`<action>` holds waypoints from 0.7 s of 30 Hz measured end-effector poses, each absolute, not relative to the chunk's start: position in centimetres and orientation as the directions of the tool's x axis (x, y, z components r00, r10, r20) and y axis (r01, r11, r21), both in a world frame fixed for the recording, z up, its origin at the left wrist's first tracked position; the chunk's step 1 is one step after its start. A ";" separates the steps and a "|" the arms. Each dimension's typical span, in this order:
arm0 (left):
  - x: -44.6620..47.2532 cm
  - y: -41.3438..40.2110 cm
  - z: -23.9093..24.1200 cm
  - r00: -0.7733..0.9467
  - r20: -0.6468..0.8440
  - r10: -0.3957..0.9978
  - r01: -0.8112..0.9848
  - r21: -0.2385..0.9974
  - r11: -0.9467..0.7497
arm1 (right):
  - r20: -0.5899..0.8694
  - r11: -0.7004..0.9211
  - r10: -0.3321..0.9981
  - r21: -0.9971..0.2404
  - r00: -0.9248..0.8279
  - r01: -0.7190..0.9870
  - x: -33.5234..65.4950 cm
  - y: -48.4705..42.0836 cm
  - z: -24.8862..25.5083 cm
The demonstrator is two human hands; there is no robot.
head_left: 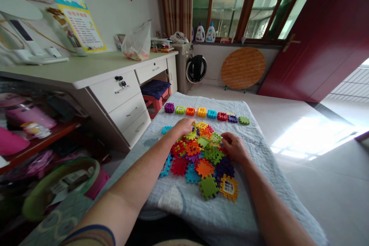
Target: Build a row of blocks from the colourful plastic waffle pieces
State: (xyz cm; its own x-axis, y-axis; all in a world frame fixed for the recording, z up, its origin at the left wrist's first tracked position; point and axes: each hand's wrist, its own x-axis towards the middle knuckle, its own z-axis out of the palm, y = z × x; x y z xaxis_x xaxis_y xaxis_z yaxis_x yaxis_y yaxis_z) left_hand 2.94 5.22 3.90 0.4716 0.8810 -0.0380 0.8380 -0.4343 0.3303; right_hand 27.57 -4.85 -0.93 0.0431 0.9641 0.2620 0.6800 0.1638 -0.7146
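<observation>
A heap of colourful interlocking plastic tiles point(204, 163) with notched edges lies on the cloth-covered table, some solid and some with window lattices. My left hand point(184, 126) reaches to the far left side of the heap. Its fingers are pressed together beside yellow-green tiles, and whatever they hold is hidden. At the heap's right edge rests my right hand point(234, 147), fingers loosely curved and thumb apart, close to a light green window tile point(216, 138). Beyond the heap stands a row of small stacks sorted by colour, from a purple stack point(169, 108) to a green stack point(244, 120).
A grey-blue cloth point(170, 200) covers the table. To the left are a white desk point(100, 69) with drawers and a red stool point(157, 102). A washing machine point(182, 65), a round wooden tabletop point(243, 68) and a red door point(302, 38) stand farther back.
</observation>
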 end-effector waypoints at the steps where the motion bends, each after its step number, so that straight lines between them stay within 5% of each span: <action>1: 2.8 5.2 3.8 0.474 -0.033 0.880 0.837 0.327 -0.438 | 0.256 0.162 0.966 -0.713 0.038 0.683 27.6 -4.8 -0.9; 11: 2.1 4.5 4.0 0.649 0.027 0.760 0.699 0.374 -0.610 | 0.243 0.158 0.970 -0.687 0.019 0.709 27.7 -4.8 -1.0; 21: 2.0 5.6 4.1 0.709 -0.077 0.701 0.657 0.435 -0.616 | 0.235 0.164 0.972 -0.663 -0.005 0.730 27.7 -4.9 -0.7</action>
State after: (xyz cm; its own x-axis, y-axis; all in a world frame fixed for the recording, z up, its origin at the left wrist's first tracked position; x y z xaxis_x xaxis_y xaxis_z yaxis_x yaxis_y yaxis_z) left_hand 2.03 5.64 4.08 0.7085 0.7015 -0.0772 0.6570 -0.6158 0.4349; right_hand 27.72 -4.91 -0.73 -0.0053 0.9721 0.2345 0.7301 0.1640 -0.6633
